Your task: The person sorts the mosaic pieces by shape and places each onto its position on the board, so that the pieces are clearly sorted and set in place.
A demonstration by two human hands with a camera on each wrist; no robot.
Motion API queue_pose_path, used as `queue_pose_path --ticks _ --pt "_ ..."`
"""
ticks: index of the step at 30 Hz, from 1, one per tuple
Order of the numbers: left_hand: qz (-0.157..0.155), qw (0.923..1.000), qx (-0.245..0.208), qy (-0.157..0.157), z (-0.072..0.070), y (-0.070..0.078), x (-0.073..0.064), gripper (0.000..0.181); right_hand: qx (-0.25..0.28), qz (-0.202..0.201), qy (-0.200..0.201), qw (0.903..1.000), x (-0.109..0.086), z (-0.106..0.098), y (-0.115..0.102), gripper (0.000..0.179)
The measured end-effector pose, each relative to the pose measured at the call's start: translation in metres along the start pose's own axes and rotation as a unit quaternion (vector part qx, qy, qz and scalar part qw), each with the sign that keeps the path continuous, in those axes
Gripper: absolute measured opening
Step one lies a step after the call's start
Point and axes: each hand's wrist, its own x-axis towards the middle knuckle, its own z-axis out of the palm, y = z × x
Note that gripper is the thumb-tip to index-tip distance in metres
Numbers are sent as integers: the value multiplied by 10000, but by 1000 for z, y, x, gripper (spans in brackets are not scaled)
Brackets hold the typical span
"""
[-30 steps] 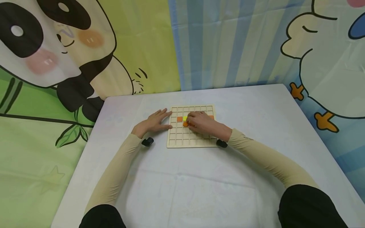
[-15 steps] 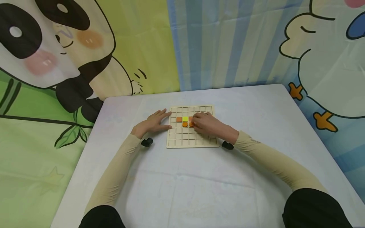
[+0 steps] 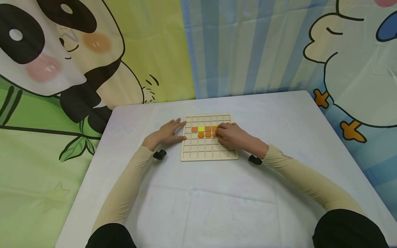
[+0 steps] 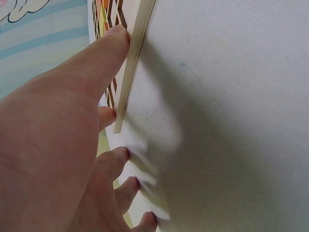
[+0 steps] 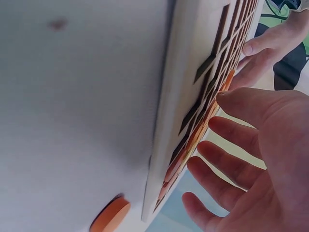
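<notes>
A pale wooden grid board [image 3: 198,151] lies on the white table. One row holds several flat square tiles: orange [image 3: 194,129], bright yellow [image 3: 201,129], orange again and amber [image 3: 214,128]. In the row nearer the person sit round orange discs [image 3: 201,135]. My right hand [image 3: 235,135] is over the board's right half, fingertips at the third visible disc [image 3: 214,134], hiding the cells beneath it. The right wrist view shows its fingers loosely bent and apart. My left hand [image 3: 167,132] lies spread at the left edge, thumb [image 4: 113,41] touching the board's side.
Another orange disc [image 5: 111,215] lies on the table off the board in the right wrist view. White tablecloth [image 3: 198,199] surrounds the board. Behind the table hang printed curtains [image 3: 248,48] with cartoon animals.
My right hand has slid rightward along the row, from the first disc to the third, uncovering discs and tiles to its left. My left hand has stayed in place.
</notes>
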Motion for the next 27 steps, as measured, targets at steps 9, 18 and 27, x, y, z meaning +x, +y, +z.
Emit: queue_pose_path --ticks 9,18,27 --pt "-3 10000 -4 -7 0 -1 1 87 26 272 -52 9996 -10 -2 8 21" --pt "-47 10000 -19 -45 -1 1 1 87 130 419 -15 9990 -24 -5 12 25" --pt "-50 10000 54 -43 0 1 1 87 199 553 118 9982 -35 -7 20 21"
